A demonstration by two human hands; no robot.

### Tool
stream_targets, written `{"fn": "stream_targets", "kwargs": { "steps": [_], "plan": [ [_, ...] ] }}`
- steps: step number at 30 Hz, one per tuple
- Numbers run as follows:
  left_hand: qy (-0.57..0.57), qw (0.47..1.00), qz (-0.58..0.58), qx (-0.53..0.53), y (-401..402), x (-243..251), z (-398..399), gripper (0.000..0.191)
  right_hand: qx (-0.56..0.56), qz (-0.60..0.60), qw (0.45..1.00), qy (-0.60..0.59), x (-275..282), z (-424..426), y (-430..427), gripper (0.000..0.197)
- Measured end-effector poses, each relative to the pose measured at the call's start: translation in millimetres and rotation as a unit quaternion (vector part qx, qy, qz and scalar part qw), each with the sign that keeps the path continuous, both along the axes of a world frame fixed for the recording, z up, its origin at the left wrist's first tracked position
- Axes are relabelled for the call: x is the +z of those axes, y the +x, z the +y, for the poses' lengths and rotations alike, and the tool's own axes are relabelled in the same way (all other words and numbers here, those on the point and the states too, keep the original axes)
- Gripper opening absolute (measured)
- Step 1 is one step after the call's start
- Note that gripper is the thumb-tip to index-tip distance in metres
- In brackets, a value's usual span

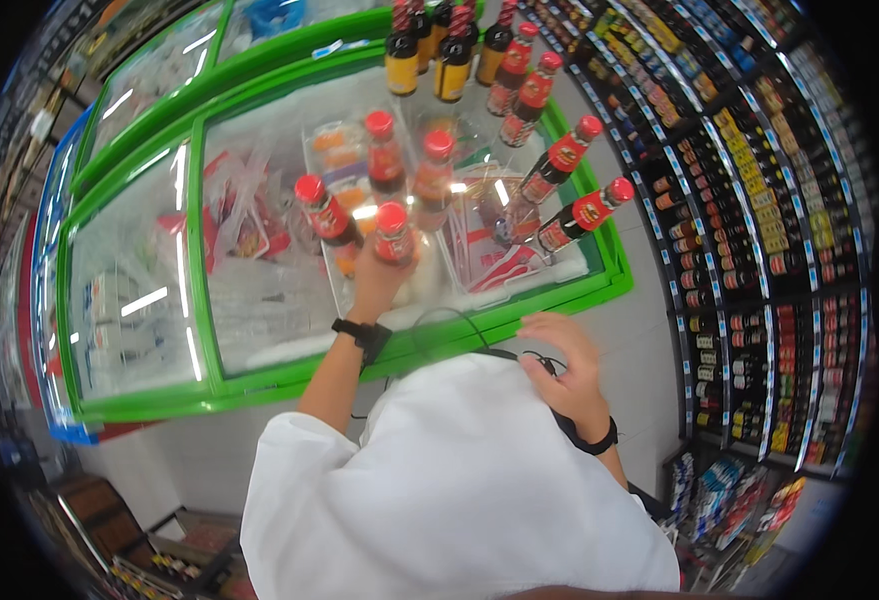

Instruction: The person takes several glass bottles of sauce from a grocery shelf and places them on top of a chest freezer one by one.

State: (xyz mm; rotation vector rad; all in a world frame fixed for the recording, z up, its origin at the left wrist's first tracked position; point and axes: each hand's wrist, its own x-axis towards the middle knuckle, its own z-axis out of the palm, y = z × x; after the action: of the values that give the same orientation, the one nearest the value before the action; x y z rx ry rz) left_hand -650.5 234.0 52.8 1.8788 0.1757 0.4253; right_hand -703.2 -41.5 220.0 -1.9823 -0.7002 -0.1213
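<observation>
My left hand (378, 276) is wrapped around a red-capped sauce bottle (393, 238) above the glass lid of a chest freezer. Just left of it stands another red-capped bottle (328, 214), and two more, a left one (386, 161) and a right one (433, 180), stand behind. My right hand (570, 360) hovers near the freezer's front edge, fingers apart and holding nothing. Along the right side of the lid are more red-labelled bottles of dark sauce (563, 161). Dark bottles with yellow labels (451, 71) are grouped at the far end.
The freezer's green frame (274, 375) runs across in front of me, with bagged frozen goods (248, 217) under the glass. Tall shelves of bottles and jars (747, 187) line the right. A black cable (477, 326) loops by the freezer's edge. Low display crates (184, 540) stand at lower left.
</observation>
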Motion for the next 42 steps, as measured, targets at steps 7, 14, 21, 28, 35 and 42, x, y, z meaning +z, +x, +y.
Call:
{"fn": "stream_targets", "kwargs": {
  "steps": [7,14,21,28,35,42],
  "plan": [
    [-0.015,1.0,0.021,0.0,5.1,-17.5,1.5,0.06,-0.035,0.036,0.999,-0.016,-6.5,11.7,-24.2,0.026],
    [-0.244,0.968,-0.021,-0.045,-2.7,-46.6,7.6,0.082,0.013,0.078,0.997,-0.011,-10.3,13.9,-36.7,0.024],
    [0.066,0.994,-0.074,-0.034,-37.9,-49.1,10.0,0.085,0.032,0.071,0.996,0.044,-18.8,-18.8,-35.9,0.023],
    [-0.014,0.982,0.016,0.187,-110.9,12.4,-59.5,0.034,0.043,0.052,0.994,0.086,-37.1,-115.8,-37.8,0.023],
    [0.045,0.998,-0.045,0.019,-85.2,84.6,-243.8,0.012,-0.119,0.052,0.983,0.133,-40.3,-253.6,-62.5,0.018],
    [0.076,0.95,-0.032,-0.301,-46.3,126.4,-391.5,0.014,-0.259,0.059,0.949,0.171,-31.2,-343.7,-78.4,0.015]
  ]
}}
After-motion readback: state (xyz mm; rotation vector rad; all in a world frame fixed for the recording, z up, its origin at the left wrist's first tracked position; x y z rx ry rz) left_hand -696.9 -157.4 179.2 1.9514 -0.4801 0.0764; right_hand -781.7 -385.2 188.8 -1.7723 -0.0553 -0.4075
